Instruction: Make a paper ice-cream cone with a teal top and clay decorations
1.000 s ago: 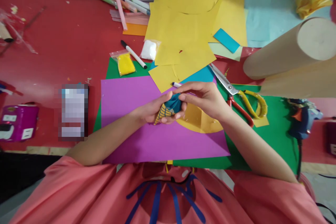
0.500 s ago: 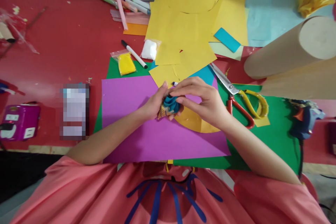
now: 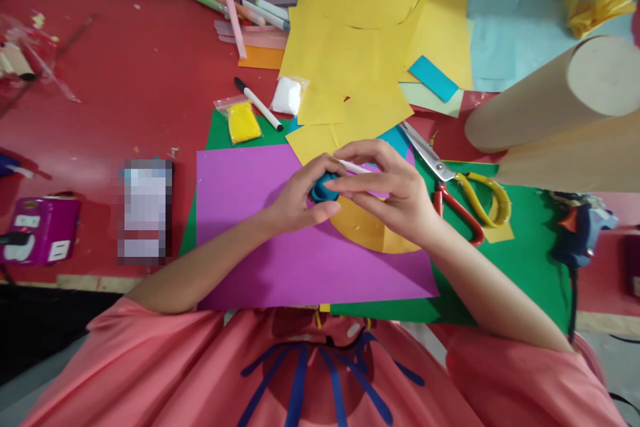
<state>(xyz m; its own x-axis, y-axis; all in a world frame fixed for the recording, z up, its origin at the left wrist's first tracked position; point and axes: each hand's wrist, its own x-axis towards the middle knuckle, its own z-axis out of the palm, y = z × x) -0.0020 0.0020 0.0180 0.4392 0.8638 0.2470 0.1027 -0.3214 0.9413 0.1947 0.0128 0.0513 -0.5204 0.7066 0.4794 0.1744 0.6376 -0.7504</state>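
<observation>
My left hand point(image 3: 300, 197) is curled round a small blue paper piece point(image 3: 323, 188) and holds it just above the purple sheet point(image 3: 280, 247). My right hand point(image 3: 387, 190) meets it from the right, fingertips pressing on the blue piece, with a white pen point(image 3: 353, 167) lying across its fingers. Under the right hand lies a yellow-orange paper disc point(image 3: 367, 230). The lined yellow part of the paper piece is hidden inside my left hand.
Scissors with red and yellow handles point(image 3: 457, 183) lie right of my hands on green paper point(image 3: 520, 260). Yellow sheets point(image 3: 360, 47), a black-capped marker point(image 3: 259, 104) and two small bags point(image 3: 243, 121) lie beyond. A cardboard tube point(image 3: 550, 97) and blue glue gun point(image 3: 580, 233) stand right.
My hands turned the paper piece and rose slightly towards the far side; its lined yellow part went out of sight in my left hand. The pen now lies across my right fingers.
</observation>
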